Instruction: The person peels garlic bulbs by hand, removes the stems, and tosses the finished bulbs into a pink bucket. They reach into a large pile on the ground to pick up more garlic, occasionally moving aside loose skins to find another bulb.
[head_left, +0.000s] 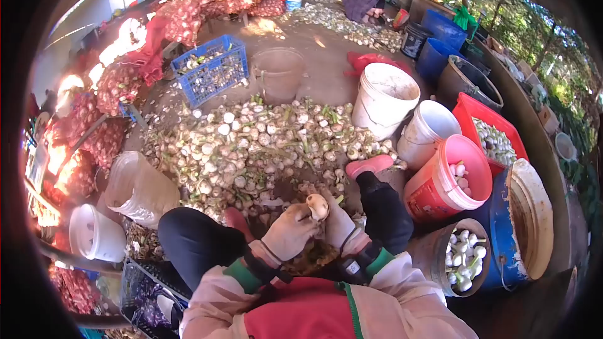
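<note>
Fingers point(305, 215) of the left hand point(289, 232) curled almost closed round a pale bulb point(318, 206), gloved, cupping it from below with only its rounded top showing. Right hand point(337, 225) pressed against the same bulb from the other side, fingers bent in tight. Impossible to tell whether gripping the bulb itself or some small tool hidden behind the glove.

Held over the lap, between the knees, just above a brownish clump of scraps point(311, 256). Probably raised there for catching loose skins on the legs, away from the sorted stock.

Just ahead, touching a pink shoe point(370, 164), a broad heap of stalked bulbs point(251, 144) spread on bare ground, seemingly placed within easy reach of either hand.

Crowded together on the right, beside the knee:
- a dark tub point(424, 256) full of clean white bulbs
- a pink bucket point(433, 198) with a few bulbs inside
- a blue drum point(502, 238) tipped on its side
- a red crate point(480, 113) holding more white bulbs
- two white buckets point(383, 97)

Likely grouped on that side for dropping things in without rising.

On the left, near the other knee, a clear bag point(141, 188) and another white pail point(94, 235) lying over.

Farther out, beyond the heap, a blue crate point(210, 72) and a bare grey bucket point(276, 72). Along the left edge, red mesh sacks point(207, 0), stacked well apart from the loose pile. At the far end, another person point(367, 0) crouched over a second spread of bulbs.
</note>
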A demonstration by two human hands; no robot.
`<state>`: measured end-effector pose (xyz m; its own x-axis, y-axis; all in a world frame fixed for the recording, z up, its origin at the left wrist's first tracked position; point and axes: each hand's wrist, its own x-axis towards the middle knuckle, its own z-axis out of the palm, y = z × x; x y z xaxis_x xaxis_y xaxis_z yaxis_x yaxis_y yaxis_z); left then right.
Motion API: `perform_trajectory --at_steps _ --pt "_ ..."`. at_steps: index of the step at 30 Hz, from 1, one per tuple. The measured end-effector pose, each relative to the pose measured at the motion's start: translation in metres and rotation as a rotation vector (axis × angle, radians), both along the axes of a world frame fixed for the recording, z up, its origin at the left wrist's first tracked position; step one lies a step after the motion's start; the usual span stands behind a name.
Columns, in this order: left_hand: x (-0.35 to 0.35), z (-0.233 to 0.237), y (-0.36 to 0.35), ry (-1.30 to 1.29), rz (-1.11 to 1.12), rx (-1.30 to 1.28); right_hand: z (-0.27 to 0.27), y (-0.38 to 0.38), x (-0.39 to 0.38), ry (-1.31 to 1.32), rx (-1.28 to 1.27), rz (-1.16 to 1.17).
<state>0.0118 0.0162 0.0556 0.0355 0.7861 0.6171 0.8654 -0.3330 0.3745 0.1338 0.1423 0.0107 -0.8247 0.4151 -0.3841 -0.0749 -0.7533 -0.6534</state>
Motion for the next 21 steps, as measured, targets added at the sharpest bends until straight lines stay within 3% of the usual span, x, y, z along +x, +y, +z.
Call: perform_trajectory --at_steps 2,3,5,6,7,8,9,10,11,12,13,15,17,19,21 --pt "-0.003 0.006 0.007 -0.028 -0.188 -0.091 -0.013 0.005 0.001 0.130 0.032 0.007" --pt "-0.009 0.004 0.006 -0.318 -0.039 -0.233 -0.019 0.006 0.009 0.122 0.025 -0.001" --pt "-0.062 -0.066 0.025 -1.233 -0.052 0.027 0.035 -0.007 0.022 -0.424 1.121 0.034" --pt "-0.060 -0.066 0.030 -1.246 -0.047 0.014 0.008 -0.003 0.018 -0.277 1.067 -0.121" --pt "-0.051 -0.055 0.031 -1.516 0.067 -0.020 -0.005 0.004 0.009 -0.279 1.064 -0.111" --pt "-0.041 -0.041 0.034 -1.782 0.190 -0.049 -0.017 0.011 0.000 -0.075 0.519 -0.182" --pt "-0.021 -0.027 0.033 -1.514 0.108 -0.256 -0.024 0.012 -0.009 0.115 -0.037 -0.240" --pt "-0.015 -0.039 0.035 -1.088 0.130 -0.149 -0.026 0.003 -0.012 -0.042 0.383 -0.251" --pt "-0.012 -0.050 0.036 -0.661 0.145 -0.057 -0.025 0.001 -0.011 -0.053 0.369 -0.237" --pt "-0.015 -0.059 0.037 -0.602 0.113 -0.006 -0.024 0.003 -0.008 -0.281 0.802 -0.109" --pt "-0.018 -0.062 0.038 -0.610 0.122 -0.014 -0.023 0.005 -0.008 -0.504 1.235 0.034" --pt "-0.023 -0.068 0.042 -1.683 0.159 -0.046 -0.029 0.006 -0.010 -0.438 1.182 -0.002" --pt "-0.050 -0.066 0.050 -1.577 0.538 0.273 -0.038 0.008 -0.007 -0.189 1.116 -0.122" --pt "-0.062 -0.103 0.046 -1.584 0.307 0.250 -0.033 0.017 -0.015 -0.159 1.004 -0.096" --pt "-0.050 -0.116 0.063 -0.389 0.313 -0.778 -0.017 0.023 -0.022 -0.150 0.082 -0.163"
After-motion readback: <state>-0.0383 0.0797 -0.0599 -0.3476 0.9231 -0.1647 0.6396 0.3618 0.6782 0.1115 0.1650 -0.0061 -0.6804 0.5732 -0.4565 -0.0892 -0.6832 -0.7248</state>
